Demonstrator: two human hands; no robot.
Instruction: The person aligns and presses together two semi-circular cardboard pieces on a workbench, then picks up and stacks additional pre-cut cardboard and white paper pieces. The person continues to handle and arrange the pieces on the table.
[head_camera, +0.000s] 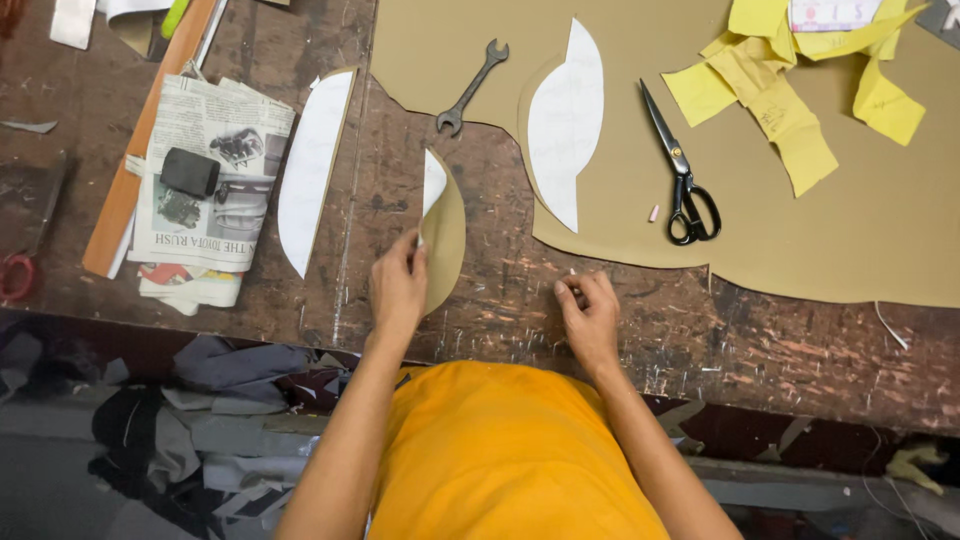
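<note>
My left hand (398, 285) pinches the lower edge of a tan curved cut piece (445, 240) that has a white paper pattern (433, 182) lifting off its top. My right hand (590, 310) rests on the worn wooden table (500, 270) to the right of it, fingers curled, pinching what looks like a small white bit of chalk at its fingertips. A large tan sheet (800, 220) lies beyond, with a white curved pattern (565, 125) on it.
Black scissors (682, 170) and yellow paper scraps (790, 85) lie on the tan sheet. A wrench (470, 88) sits at the sheet's edge. Another white pattern piece (312, 165), a newspaper (208, 180) with a small black block (189, 172), and a wooden ruler (140, 150) lie left. Fabric scraps cover the floor.
</note>
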